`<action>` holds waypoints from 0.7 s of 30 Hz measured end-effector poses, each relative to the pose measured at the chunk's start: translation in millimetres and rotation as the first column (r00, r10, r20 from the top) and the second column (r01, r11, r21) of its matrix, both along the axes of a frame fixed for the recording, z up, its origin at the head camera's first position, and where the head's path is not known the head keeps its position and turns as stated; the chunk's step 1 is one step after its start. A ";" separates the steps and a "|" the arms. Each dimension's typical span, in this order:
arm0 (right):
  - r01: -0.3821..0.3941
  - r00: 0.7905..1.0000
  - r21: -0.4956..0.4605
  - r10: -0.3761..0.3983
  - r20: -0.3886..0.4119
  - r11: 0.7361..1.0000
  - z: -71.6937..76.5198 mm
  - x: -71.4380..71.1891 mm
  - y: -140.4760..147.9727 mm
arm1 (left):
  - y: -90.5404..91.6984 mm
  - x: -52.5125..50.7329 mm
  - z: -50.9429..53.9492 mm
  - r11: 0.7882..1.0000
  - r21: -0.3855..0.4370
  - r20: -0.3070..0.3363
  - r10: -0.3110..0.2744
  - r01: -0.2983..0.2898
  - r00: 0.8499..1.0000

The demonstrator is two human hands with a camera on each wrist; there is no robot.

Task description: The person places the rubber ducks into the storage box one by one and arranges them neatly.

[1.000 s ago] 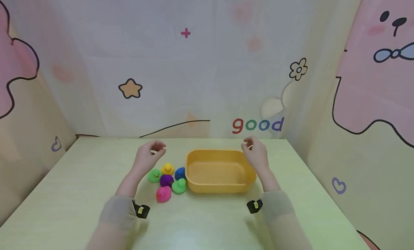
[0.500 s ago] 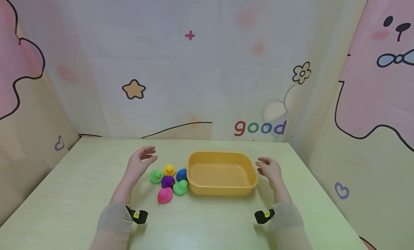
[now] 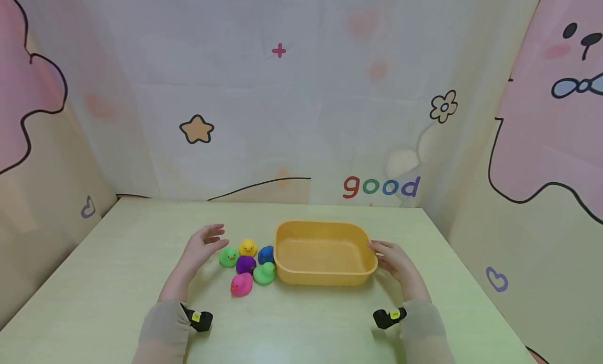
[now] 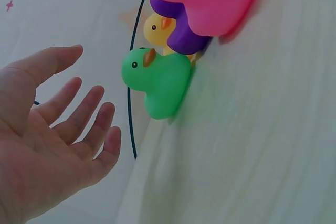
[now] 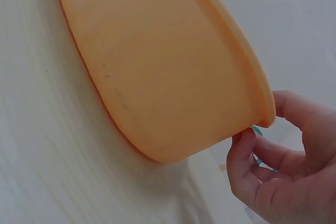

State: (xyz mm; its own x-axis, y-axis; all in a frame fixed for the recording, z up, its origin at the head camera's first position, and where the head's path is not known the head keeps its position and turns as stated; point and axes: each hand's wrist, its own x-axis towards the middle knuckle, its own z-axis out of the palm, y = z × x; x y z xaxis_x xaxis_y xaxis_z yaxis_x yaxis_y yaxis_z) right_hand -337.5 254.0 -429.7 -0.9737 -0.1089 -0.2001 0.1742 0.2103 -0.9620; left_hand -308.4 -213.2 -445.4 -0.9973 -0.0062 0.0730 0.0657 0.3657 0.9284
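An orange-yellow basket (image 3: 325, 278) stands on the table, and the right hand (image 3: 397, 260) is at its right end. In the right wrist view the fingers of the right hand (image 5: 289, 156) pinch the basket's rim (image 5: 257, 85). Left of the basket lie several toy ducks: a yellow duck (image 3: 247, 247), a blue duck (image 3: 266, 254), a purple duck (image 3: 246, 265), a pink duck (image 3: 242, 285) and two green ones. Nothing is in the left hand (image 3: 200, 249), its fingers loosely spread beside the left green duck (image 3: 229, 256); the left wrist view shows a gap between them.
The light table (image 3: 292, 327) stretches beneath everything, with printed cloth walls at its back and sides. Nearest the basket, the blue duck and the right green duck (image 3: 265, 273) sit close to its left end. Black wrist cameras hang below both forearms.
From above the basket's right end, the right hand has moved right and down, then taken hold of the rim. The left hand has lowered and shifted left, its fingers spreading. The ducks look unmoved.
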 end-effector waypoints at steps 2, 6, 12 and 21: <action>-0.015 1.000 -0.045 0.016 0.019 0.999 -0.5 -0.6 2.0 | -0.7 -0.3 -2.6 1.000 -0.004 0.018 -0.017 0.017 1.000; -0.041 0.997 -0.098 0.046 0.054 0.994 -2.9 -2.5 6.7 | -2.2 -0.1 -6.7 0.999 -0.017 0.053 -0.049 0.050 0.997; -0.063 0.996 -0.187 0.074 0.053 0.980 -10.1 -5.3 14.1 | -3.5 -0.7 -9.3 0.997 -0.020 0.086 -0.075 0.077 0.994; -0.108 0.992 -0.516 0.122 -0.007 0.849 -28.4 -0.4 20.0 | -4.7 -2.0 -15.8 0.993 -0.044 0.115 -0.108 0.114 0.987</action>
State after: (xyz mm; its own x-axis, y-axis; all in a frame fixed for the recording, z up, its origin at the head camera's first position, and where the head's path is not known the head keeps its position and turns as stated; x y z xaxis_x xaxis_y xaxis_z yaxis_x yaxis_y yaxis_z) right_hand -337.9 273.9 -458.1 -0.9432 -0.3142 -0.1080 0.2048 -0.2939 -0.9336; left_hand -310.4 -217.9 -461.2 -0.9935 0.1058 -0.0421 0.0048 0.4087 0.9127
